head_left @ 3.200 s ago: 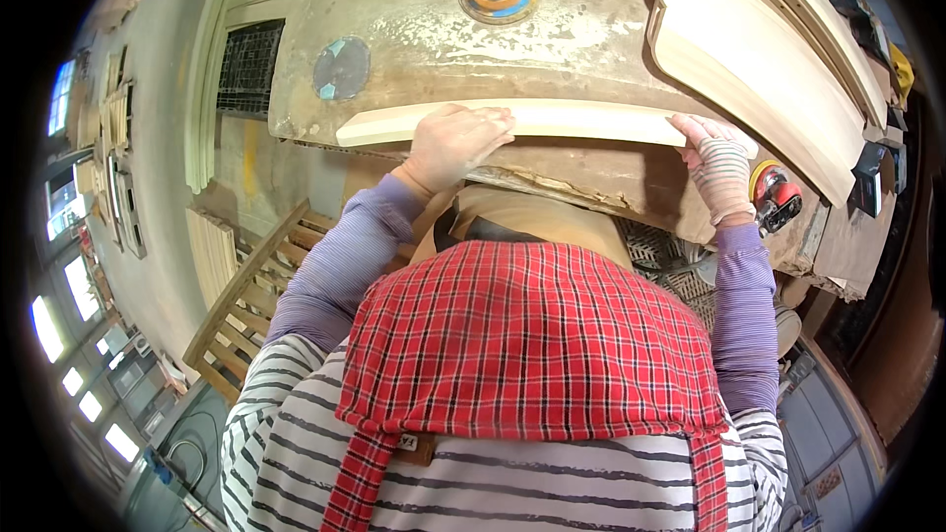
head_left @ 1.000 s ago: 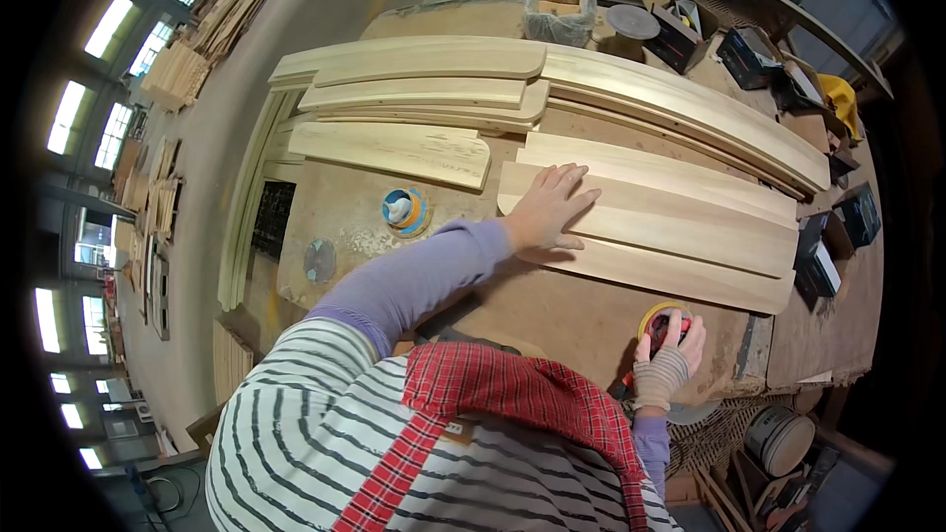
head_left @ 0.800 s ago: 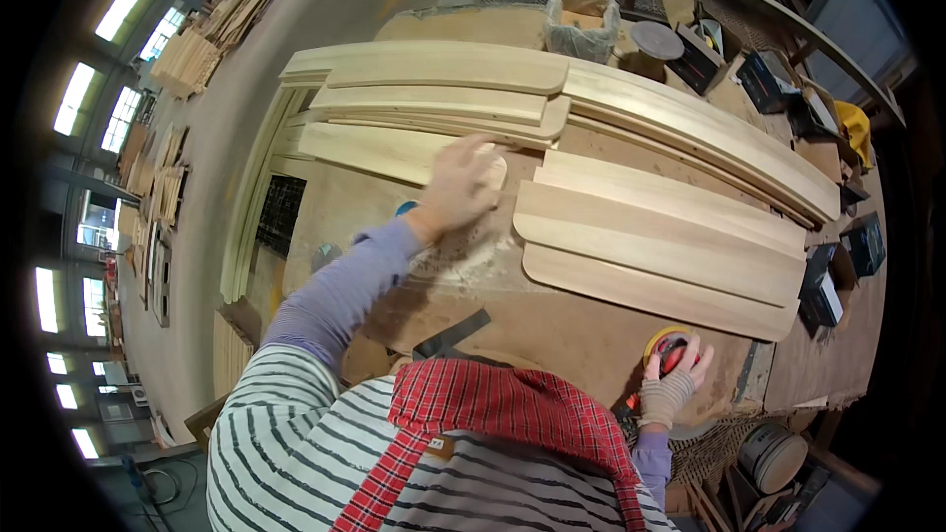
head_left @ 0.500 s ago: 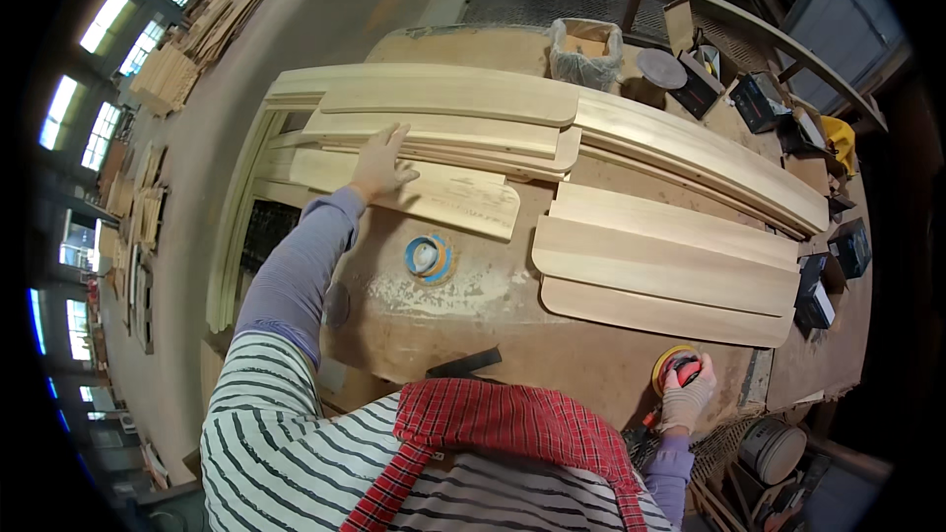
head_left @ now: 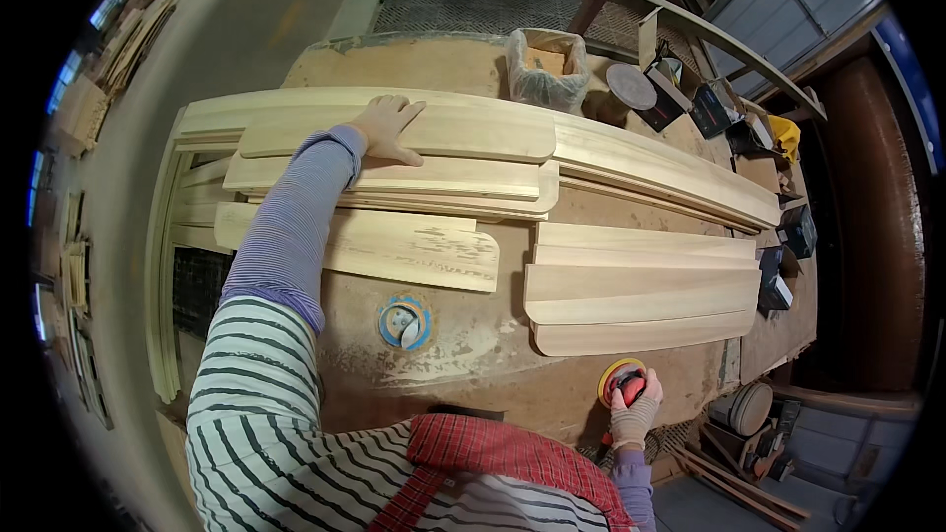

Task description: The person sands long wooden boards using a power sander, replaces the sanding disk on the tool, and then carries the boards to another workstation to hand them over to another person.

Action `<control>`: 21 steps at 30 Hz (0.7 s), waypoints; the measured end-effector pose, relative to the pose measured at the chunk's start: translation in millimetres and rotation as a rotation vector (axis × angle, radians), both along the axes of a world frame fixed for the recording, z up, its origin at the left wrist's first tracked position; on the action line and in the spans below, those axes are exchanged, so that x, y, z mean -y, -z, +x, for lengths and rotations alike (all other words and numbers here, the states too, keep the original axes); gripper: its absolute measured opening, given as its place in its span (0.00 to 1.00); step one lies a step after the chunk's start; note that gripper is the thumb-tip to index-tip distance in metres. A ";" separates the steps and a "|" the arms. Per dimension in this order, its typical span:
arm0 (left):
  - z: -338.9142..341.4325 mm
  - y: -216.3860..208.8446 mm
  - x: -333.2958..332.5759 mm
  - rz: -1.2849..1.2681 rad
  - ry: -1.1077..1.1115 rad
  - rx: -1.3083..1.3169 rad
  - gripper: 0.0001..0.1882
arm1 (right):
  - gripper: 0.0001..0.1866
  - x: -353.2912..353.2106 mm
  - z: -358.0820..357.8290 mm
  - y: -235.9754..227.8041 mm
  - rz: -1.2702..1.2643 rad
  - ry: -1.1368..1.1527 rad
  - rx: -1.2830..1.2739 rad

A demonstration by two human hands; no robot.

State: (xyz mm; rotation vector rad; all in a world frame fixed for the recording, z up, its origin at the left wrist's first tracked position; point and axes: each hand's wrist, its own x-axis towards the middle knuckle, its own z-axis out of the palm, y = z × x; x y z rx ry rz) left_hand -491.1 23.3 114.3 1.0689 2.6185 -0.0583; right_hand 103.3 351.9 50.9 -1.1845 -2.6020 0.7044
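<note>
My left hand [head_left: 386, 128] lies with its fingers spread on a pale rounded-end board [head_left: 483, 133], part of a pile on the table's far left. Below that pile is a shorter board [head_left: 414, 251] with dark marks on its face. My right hand [head_left: 636, 414], in a light glove, is closed around a red and black orbital sander [head_left: 627, 387] with a yellow pad rim, at the table's near right edge. Just beyond the sander lie several overlapping smooth boards [head_left: 641, 294]. A blue-rimmed round piece with a white centre [head_left: 404, 323] sits on the tabletop between the board groups.
The brown worktable [head_left: 473, 394] also bears a plastic-lined bin [head_left: 548, 64], a round grey disc [head_left: 631, 88] and small dark boxes [head_left: 709, 108] along its far right. A lidded bucket [head_left: 742, 409] stands beside the near right corner. Long boards [head_left: 680, 163] run across the back.
My left hand has moved from over the marked short board to the upper board of the pile, farther away. The view has shifted; my right hand still holds the sander.
</note>
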 end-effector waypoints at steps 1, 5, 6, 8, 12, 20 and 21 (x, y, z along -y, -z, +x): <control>2.3 -6.6 -0.3 -0.002 0.005 0.028 0.59 | 0.43 2.6 -1.8 0.3 0.006 0.008 0.002; 14.5 -33.0 -2.9 0.075 -0.011 0.145 0.55 | 0.43 -0.7 -6.1 -1.5 0.017 -0.022 0.008; 18.6 -49.0 -4.1 0.100 -0.033 0.198 0.54 | 0.43 -3.4 -4.9 -2.5 0.029 -0.031 0.023; 44.0 -110.0 -14.0 0.160 0.015 0.373 0.51 | 0.43 -4.1 -3.6 -5.2 0.017 -0.026 0.062; 104.5 -191.4 -17.6 0.369 -0.059 0.702 0.40 | 0.45 -13.6 8.0 3.1 0.010 -0.101 0.061; 228.7 -227.7 -32.1 0.584 -0.499 0.985 0.31 | 0.42 -28.2 12.0 -12.4 -0.115 -0.307 -0.017; 240.9 -231.8 -37.9 0.567 -0.530 1.028 0.33 | 0.40 -27.9 12.3 -17.9 -0.121 -0.309 -0.023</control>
